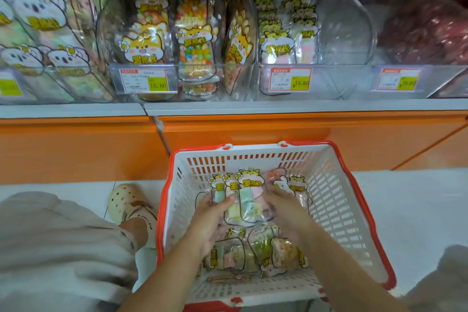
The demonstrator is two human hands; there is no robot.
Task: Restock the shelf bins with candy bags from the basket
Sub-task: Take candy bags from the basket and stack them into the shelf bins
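Observation:
A white basket with a red rim [336, 200] stands on the floor below the shelf. Inside it, my left hand [211, 220] and my right hand [285, 210] grip a small stack of candy bags [247, 197] with pastel sweets and yellow cat labels from both sides. More candy bags [255, 251] lie on the basket floor under my wrists, and one [297, 186] leans at the back right. Above, clear shelf bins hold similar bags; the bin with pastel bags [286, 40] is only part full on its right side.
An orange cabinet front [253, 132] runs below the white shelf ledge. Price tags [144, 81] hang on the bin fronts. Further bins hold koala-label bags [43, 20] at left and dark red bags [425, 25] at right. My knee and a cream clog [126, 200] are left of the basket.

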